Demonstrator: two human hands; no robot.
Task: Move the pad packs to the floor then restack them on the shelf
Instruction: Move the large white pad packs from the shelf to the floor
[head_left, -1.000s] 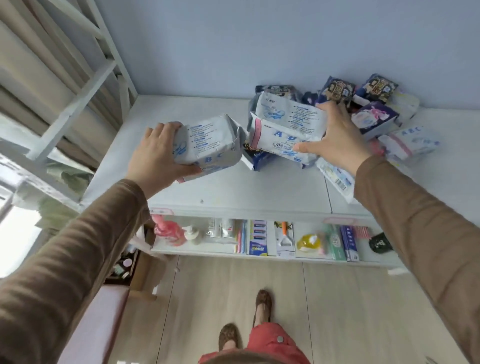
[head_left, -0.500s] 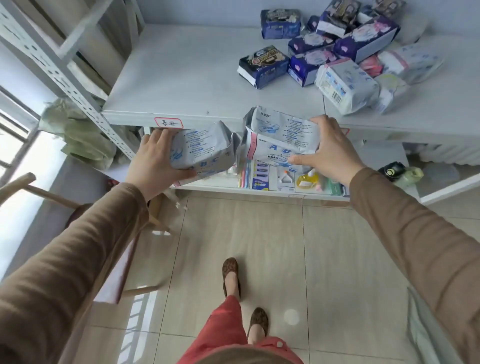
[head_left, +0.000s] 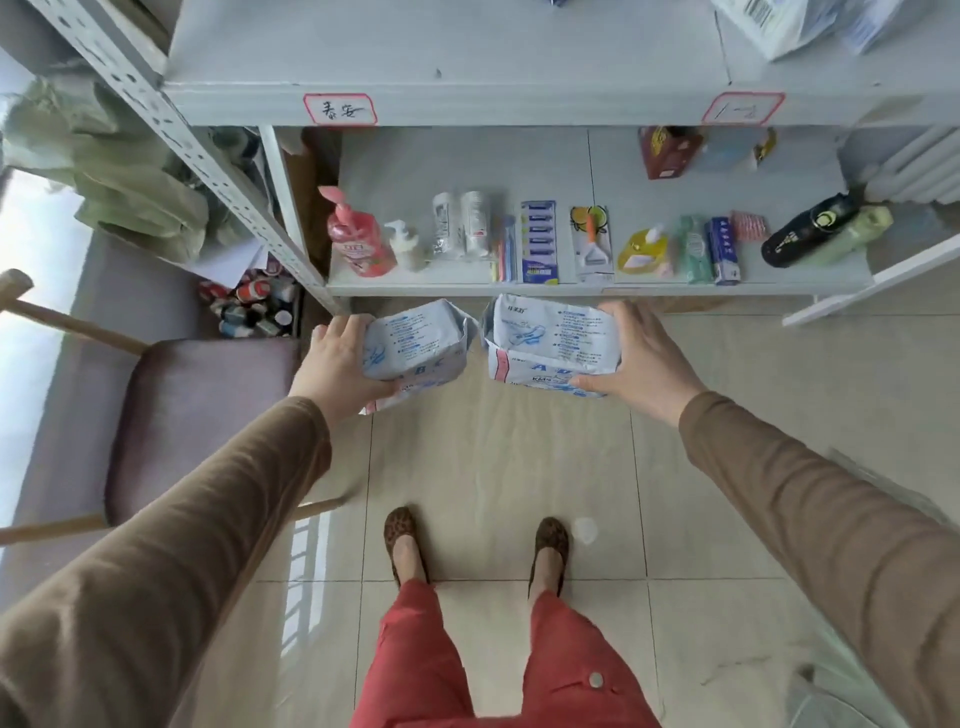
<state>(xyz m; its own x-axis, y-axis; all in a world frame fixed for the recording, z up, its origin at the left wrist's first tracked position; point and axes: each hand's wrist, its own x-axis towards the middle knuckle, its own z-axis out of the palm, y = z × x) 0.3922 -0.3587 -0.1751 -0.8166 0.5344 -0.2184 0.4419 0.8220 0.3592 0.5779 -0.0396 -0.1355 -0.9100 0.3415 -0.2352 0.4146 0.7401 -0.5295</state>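
Two pad packs were held in the air above the tiled floor (head_left: 493, 467), just in front of the lower shelf (head_left: 467, 283) of the white shelving unit. The left hand (head_left: 332, 371) was curled round the left pad pack (head_left: 415, 348), with the thumb under its near edge and the fingers wrapped over its far left side. The right hand (head_left: 641, 364) was curled round the right pad pack (head_left: 550, 345), with the thumb along its near edge and the fingers over its far right corner. The two packs were held side by side, close together but apart, at about the same height, both printed in blue on white wrapping. Neither pack was touching the lower shelf or the floor.

On the lower shelf, behind the packs, a row of toiletries was laid out: a pink pump bottle (head_left: 358, 241) at the left end, a small white pump bottle (head_left: 405, 247) beside it, a blue card of razor heads (head_left: 538, 241) near the middle, and a black bottle (head_left: 810, 228) lying at the right end. Two red-bordered labels (head_left: 340, 109) were stuck on the front edge of the upper shelf (head_left: 467, 52). More packs (head_left: 774, 21) were partly seen at the right end of the upper shelf. Left of the shelving unit a chair with a purple seat (head_left: 208, 410) was standing. Below the packs, two feet in patterned shoes (head_left: 400, 535) were planted on the floor.
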